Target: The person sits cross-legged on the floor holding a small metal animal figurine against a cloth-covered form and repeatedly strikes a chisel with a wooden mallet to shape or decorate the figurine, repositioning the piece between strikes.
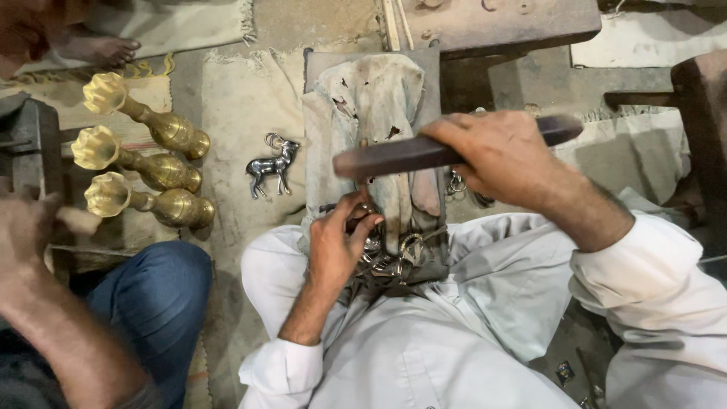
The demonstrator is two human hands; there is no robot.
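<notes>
Rough sacking and pale cloth mats (242, 106) cover the workshop floor, seen from the head camera looking straight down at a person seated in white clothes. Between the knees stands a dark metal block (424, 83) draped with a stained, torn rag (379, 98). The right hand (503, 155) is wrapped fully around a dark wooden bar (401, 154), held level across the block just above the rag, its ends sticking out on both sides of the fist. The left hand (339, 242) is lower down at the near edge of the block, fingers curled and pinched on a small metal piece (362, 221); what exactly it is cannot be told, since the fingers hide most of it. Just beside that hand a heap of shiny metal rings and small castings (394, 254) lies on the lap. Left of the block, on the matting, a silver-coloured deer figurine (273, 167) lies on its side. Farther left three brass vases (151, 170) with fluted mouths lie in a row, near one another. At the lower left another person in blue jeans (155, 303) has a blurred hand (26, 227) raised, and a bare foot (98, 49) shows at the top left.
</notes>
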